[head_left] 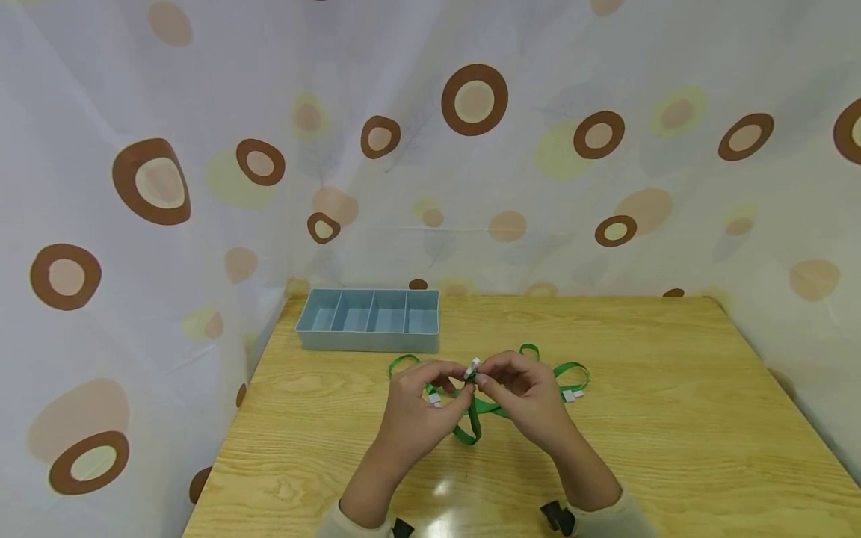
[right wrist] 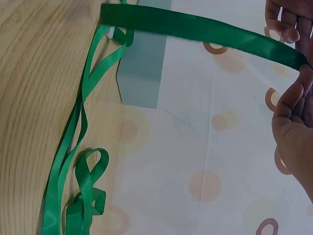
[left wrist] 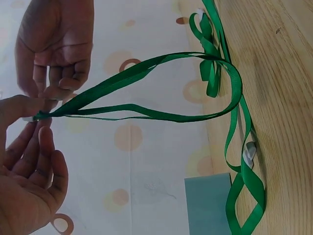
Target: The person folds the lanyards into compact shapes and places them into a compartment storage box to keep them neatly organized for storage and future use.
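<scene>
Above the table's middle, my left hand [head_left: 418, 407] and right hand [head_left: 533, 394] meet fingertip to fingertip. Between them they pinch the end of a green lanyard [left wrist: 146, 67] at its small white clip [head_left: 473, 368]. A loop of its ribbon [right wrist: 205, 28] hangs from the fingers down toward the tabletop. Fingers partly hide the clip, so its exact shape cannot be told. Beneath and around the hands lie more green lanyards [head_left: 572, 366] in loose loops, with one white clip [head_left: 573, 395] on the right and another [head_left: 434, 399] beside the left hand.
A blue-grey tray [head_left: 370, 341] with several compartments stands at the back left of the wooden table [head_left: 673, 418]. Behind the table and along its sides hangs a patterned curtain [head_left: 403, 179]. Black straps [head_left: 558, 517] show near the sleeves.
</scene>
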Available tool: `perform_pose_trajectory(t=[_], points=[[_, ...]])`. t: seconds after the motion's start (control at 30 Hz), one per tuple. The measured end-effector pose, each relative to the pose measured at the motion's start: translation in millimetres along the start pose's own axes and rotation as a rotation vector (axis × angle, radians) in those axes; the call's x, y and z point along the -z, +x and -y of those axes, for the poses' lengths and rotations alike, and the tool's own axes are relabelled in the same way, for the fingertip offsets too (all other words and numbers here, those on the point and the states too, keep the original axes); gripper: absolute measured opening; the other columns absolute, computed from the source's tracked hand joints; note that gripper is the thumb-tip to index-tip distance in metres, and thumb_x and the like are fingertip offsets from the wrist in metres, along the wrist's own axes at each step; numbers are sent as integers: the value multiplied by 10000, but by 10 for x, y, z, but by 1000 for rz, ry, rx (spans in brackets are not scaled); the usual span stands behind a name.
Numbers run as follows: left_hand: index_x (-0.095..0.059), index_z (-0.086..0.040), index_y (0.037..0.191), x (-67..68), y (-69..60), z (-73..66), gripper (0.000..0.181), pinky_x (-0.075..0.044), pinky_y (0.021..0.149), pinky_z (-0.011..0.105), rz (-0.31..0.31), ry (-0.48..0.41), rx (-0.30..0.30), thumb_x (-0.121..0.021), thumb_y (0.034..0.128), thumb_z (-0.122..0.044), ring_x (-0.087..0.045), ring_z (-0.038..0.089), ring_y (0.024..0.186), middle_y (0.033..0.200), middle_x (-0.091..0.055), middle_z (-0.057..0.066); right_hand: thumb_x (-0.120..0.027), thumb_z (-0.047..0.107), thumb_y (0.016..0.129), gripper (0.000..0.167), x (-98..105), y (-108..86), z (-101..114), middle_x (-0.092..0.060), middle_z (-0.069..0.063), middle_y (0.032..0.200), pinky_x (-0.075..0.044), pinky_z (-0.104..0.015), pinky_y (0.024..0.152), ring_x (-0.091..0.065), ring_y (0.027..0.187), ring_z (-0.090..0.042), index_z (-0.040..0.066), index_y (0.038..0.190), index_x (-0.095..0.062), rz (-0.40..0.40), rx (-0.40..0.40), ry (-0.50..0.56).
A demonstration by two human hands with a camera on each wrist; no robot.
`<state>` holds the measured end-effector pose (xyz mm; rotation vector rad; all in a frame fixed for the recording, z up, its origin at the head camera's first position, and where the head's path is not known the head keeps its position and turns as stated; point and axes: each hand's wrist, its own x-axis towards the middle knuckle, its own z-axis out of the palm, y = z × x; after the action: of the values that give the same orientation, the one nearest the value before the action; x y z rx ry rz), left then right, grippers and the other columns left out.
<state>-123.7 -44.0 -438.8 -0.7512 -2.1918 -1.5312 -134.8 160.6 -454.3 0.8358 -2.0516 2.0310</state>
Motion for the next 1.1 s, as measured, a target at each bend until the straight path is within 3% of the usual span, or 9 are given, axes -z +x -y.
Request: perform_pose_trajectory(t=[0.27,0.43,0.6,0.8,0.97,1.1], points=[[-798,-126,1011,-20,-13,14,115,-622,762,285,-22,-4,-13,-855,913,-108,-721,148,813,995,-802,0,-655,-101,995,124,-29,0,8,-753,55,1043,-625,-259,812,-720,908,-117,-43,1086,-716,-20,22,-4],[-794,-120,1015,-28,-4,36,91,-629,753,283,-56,-15,-35,-824,935,-90,-713,108,816,985,-806,2,-641,-120,992,162,-38,-2,46,-762,63,1113,-619,-247,850,-715,1014,-128,-80,1117,-734,-7,43,9],[-801,-132,1001,-1,19,33,83,-629,746,285,-104,-26,-4,-832,930,-104,-711,99,806,969,-806,-7,-634,-120,993,220,-46,-9,46,-740,19,1145,-610,-245,857,-695,1054,-130,-95,1197,-714,17,46,5],[-796,-124,1012,53,36,0,95,-626,727,315,-164,-47,17,-830,929,-94,-708,116,794,957,-803,10,-688,-30,1000,210,-73,-59,-62,-690,-124,1138,-588,-276,837,-661,984,-150,6,1207,-694,44,-44,-100],[-791,-125,1050,91,50,-35,101,-624,728,355,-178,-42,15,-817,952,-121,-706,121,812,987,-802,10,-734,102,1005,177,-96,-109,-160,-664,-84,1170,-581,-325,874,-631,1026,-194,119,1178,-702,118,-180,-184],[-790,-129,1070,107,53,-48,108,-622,747,366,-183,-40,17,-808,964,-137,-699,117,819,990,-799,3,-743,155,1006,130,-107,-122,-213,-657,-60,1234,-580,-379,878,-634,1050,-204,162,1133,-717,149,-236,-196]])
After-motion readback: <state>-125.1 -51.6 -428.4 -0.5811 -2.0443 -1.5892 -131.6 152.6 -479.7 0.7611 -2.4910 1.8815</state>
